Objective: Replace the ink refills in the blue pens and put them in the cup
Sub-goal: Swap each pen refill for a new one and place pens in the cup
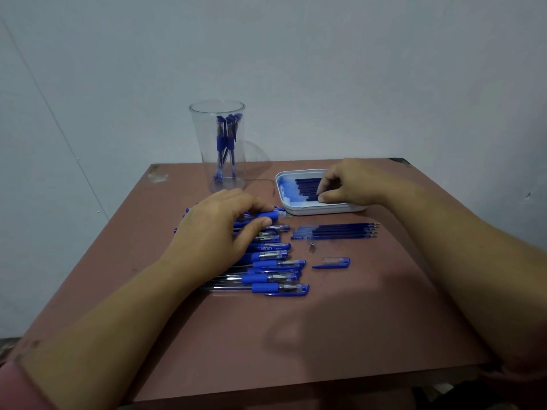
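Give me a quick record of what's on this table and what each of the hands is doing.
cup: clear, upright, several blue pens inside
row of pens: lying side by side on the table
left hand: grips the farthest pen of the row
right hand: pinches a refill in the white tray
loose refills: between tray and cap
cap: lying alone

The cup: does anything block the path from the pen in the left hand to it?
Nothing visible does. The cup stands upright just behind the left hand, which grips the pen; only bare table lies between. The tray sits aside, to the right.
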